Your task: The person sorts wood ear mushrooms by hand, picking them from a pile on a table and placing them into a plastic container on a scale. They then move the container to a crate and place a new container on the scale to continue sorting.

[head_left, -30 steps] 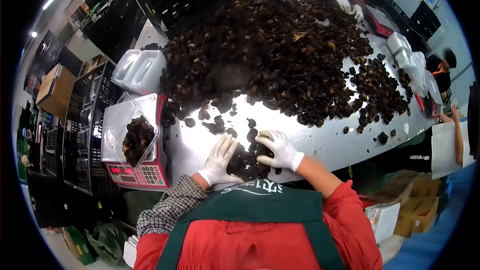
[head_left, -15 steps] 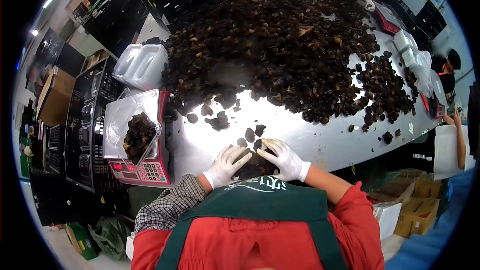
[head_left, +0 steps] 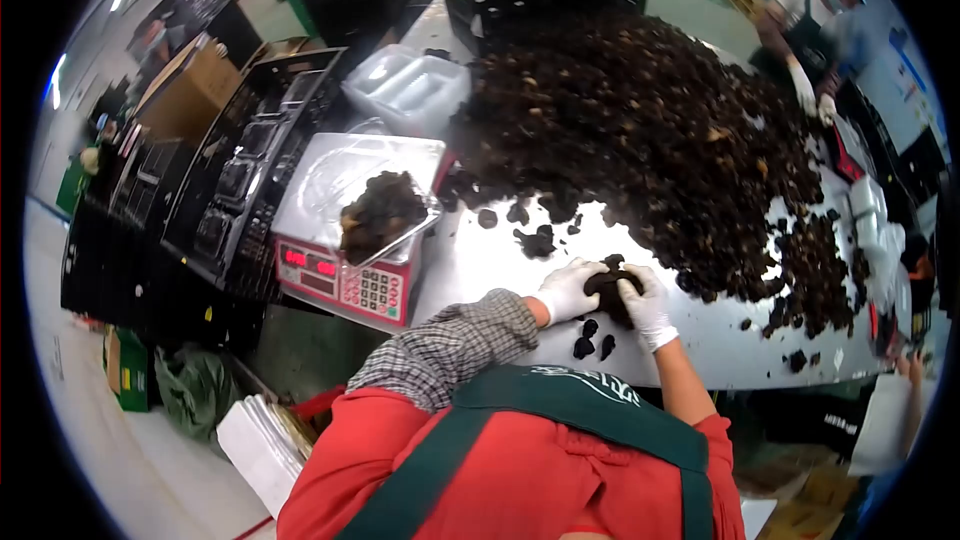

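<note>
Both gloved hands are cupped tight round one clump [head_left: 607, 280] of what look like dark mushrooms (fisheye blur, so don't quote me). The left hand [head_left: 566, 292] and right hand [head_left: 647, 308] press in from either side with fingers curled on it, right by the near edge of the counter [head_left: 490, 260]. I can't tell if it's lifted or resting. My worry is that it's a loose bundle held only by palm squeeze, so bits could drop out the bottom and roll off that edge. Three loose pieces [head_left: 585, 345] already lie at 6 o'clock from the hands. Counting up: one scale [head_left: 345, 285] at 9 o'clock, one clear tray [head_left: 385, 210] on it with a small pile inside, one stack of empty trays [head_left: 410, 90] at 11, and one huge heap [head_left: 640, 130] at 12, way too many to count.
</note>
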A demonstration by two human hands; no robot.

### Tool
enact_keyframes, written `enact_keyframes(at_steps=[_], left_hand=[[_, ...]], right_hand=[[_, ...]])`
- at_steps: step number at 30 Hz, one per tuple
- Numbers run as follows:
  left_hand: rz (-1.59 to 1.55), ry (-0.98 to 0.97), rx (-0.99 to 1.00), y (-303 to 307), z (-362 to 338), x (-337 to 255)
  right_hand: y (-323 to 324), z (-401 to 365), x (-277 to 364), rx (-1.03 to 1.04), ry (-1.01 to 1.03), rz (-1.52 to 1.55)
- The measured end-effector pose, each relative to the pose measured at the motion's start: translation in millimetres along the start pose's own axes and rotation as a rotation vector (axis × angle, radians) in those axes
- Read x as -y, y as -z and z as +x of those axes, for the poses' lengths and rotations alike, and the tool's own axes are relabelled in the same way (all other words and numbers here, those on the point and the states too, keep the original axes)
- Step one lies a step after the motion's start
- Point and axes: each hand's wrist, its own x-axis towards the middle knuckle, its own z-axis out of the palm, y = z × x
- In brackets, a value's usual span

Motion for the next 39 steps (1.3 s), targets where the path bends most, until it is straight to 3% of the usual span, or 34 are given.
enact_keyframes(at_steps=[1, 6, 10, 11, 14, 17, 19, 23, 24, 31, 35, 38, 39], left_hand=[[-0.010, 0.053, -0.015, 9, 4, -8], [-0.752, 0.219, -0.121, 47, 4, -22], [-0.975, 0.182, -0.219, 116, -20, -36], [-1.033, 0.151, -0.247, 134, -29, -38], [-0.722, 0.070, -0.416, 210, -65, -52], [-0.676, -0.080, -0.584, 257, -89, -31], [-0.281, -0.054, -0.612, 284, -102, -17], [0.612, -0.069, -0.295, 292, -108, 43], [0.666, -0.033, -0.211, 293, -110, 44], [0.416, 0.068, -0.343, 331, -105, 46], [0.291, -0.131, -0.596, 358, -100, 60], [-0.401, -0.004, -0.765, 370, -102, 36], [-0.653, 0.036, -0.768, 370, -103, 21]], right_hand=[[8, 7, 13, -0.023, -0.043, 0.018], [23, 29, -12, -0.180, -0.103, 0.069], [9, 31, 3, -0.244, -0.012, -0.207], [8, 33, 1, -0.173, 0.019, -0.437], [-8, 31, 23, -0.235, 0.179, -0.493], [-24, 30, 31, -0.262, 0.232, -0.512], [-32, 32, 36, -0.271, 0.252, -0.469], [-48, 30, 56, -0.259, 0.278, -0.412], [-50, 29, 61, -0.250, 0.268, -0.411], [-50, 10, 62, -0.275, 0.221, -0.387], [-44, 2, 61, -0.290, 0.175, -0.396], [-45, -1, 76, -0.284, 0.178, -0.371], [-50, -2, 98, -0.248, 0.062, -0.169]])
